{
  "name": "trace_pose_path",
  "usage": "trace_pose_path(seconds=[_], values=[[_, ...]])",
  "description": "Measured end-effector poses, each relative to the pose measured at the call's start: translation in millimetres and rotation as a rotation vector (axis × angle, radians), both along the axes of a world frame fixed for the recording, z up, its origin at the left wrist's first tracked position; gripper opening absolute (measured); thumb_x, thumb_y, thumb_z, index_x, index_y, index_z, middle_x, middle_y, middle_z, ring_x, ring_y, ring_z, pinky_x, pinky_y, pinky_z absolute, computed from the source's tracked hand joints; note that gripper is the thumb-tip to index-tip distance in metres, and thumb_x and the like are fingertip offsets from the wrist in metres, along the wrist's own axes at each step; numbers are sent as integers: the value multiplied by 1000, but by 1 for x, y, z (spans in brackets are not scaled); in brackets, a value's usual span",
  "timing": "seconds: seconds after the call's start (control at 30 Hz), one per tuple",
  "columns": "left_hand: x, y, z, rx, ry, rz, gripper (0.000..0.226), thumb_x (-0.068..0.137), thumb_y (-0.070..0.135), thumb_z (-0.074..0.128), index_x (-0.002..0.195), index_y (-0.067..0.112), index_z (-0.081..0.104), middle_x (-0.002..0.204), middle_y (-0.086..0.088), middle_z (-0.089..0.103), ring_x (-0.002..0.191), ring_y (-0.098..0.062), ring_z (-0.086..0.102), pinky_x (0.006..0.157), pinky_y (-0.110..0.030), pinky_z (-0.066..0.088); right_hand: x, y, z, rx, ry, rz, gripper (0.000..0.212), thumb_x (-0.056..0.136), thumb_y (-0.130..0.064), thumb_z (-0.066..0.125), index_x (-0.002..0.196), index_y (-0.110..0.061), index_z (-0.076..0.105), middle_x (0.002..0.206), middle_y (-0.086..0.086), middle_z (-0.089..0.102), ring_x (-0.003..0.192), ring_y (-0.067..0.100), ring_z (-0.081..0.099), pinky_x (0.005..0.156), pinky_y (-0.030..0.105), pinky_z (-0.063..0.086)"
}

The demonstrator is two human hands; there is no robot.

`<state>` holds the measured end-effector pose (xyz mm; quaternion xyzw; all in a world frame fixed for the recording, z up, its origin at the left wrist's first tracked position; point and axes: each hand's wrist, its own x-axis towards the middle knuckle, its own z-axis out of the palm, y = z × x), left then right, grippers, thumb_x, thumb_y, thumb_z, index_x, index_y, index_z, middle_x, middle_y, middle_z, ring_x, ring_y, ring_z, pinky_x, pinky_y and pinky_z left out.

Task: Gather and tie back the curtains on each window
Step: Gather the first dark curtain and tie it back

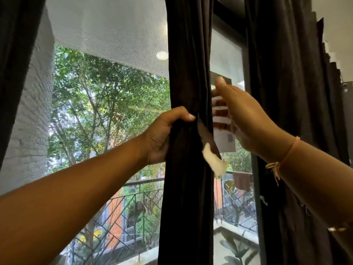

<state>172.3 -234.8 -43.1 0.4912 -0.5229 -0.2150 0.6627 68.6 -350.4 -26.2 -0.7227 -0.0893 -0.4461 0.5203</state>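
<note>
- Curtain (pixel 189 73), dark and bunched into a narrow column, hangs in the middle of the window. The left hand (pixel 162 134) grips it, fingers wrapped round behind and thumb clenched across the front.
- A white strip (pixel 212 159) of cloth hangs just right of that thumb, slanting down along the curtain's edge.
- The right hand (pixel 242 119) is just right of the bunch, thumb up, fingers reaching toward the curtain's back edge; blur hides whether they hold anything.
- A second dark curtain (pixel 282 92) hangs beyond the right hand.
- A thread band (pixel 288 153) circles the right wrist.
</note>
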Motion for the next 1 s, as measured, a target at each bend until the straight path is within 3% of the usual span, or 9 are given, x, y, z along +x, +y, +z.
trace_pose_path(seconds=[0.07,0.17,0.27,0.37,0.47,0.57,0.67,0.8,1.0], values=[[0,0,0,-6,-1,16,21,64,19,50,55,10,67,53,-3,63,46,-14,59,53,-20,50,4,-3,-7,65,172,108,33,99,-34,38,117,-13,54,106,10,61,89,21,60,76,35,48],[3,0,-1,-4,17,55,16,61,18,54,65,8,65,56,-5,63,50,-17,58,58,-24,49,5,-7,-19,19,488,306,31,99,-23,36,85,-16,63,71,5,60,53,14,59,53,27,47],[5,1,-2,-3,19,64,17,57,20,55,64,8,65,66,-8,64,59,-20,57,68,-28,48,4,-14,-21,-37,595,396,26,96,-10,38,87,-14,62,71,4,61,51,13,60,50,26,51],[1,3,-2,-1,41,4,27,60,22,50,71,5,67,83,-14,66,72,-24,61,81,-28,49,7,-17,-22,-47,567,428,34,90,5,37,112,-15,54,82,7,59,57,15,60,55,27,49],[-7,0,-1,14,80,-15,35,50,22,60,80,3,59,96,-19,56,87,-31,51,95,-37,39,11,-12,-31,-82,580,431,29,91,2,37,96,-14,60,77,6,58,63,18,52,58,27,48],[-5,0,0,-5,87,2,39,45,22,64,78,4,57,85,-13,51,75,-25,47,77,-33,39,9,-13,-32,-170,532,210,24,91,-2,41,85,-4,64,79,13,53,63,19,47,54,25,50],[-5,3,0,11,69,-15,40,47,21,60,83,2,59,92,-16,54,75,-25,51,76,-32,42,-3,-23,-25,-249,332,-90,28,87,-5,47,68,-8,68,55,2,49,41,10,43,41,18,43],[-16,3,5,74,-11,-38,25,56,22,48,48,7,67,53,-4,65,47,-16,62,55,-14,50,-16,-31,-19,-225,127,-255,26,79,-2,50,56,-10,61,38,-11,41,38,8,38,44,19,35],[-14,1,-2,132,-16,-3,19,59,26,49,53,15,63,58,1,61,60,-16,52,65,-25,40,-37,-31,-19,69,108,104,13,84,-20,54,71,-19,57,52,-6,38,41,6,32,54,25,33]])
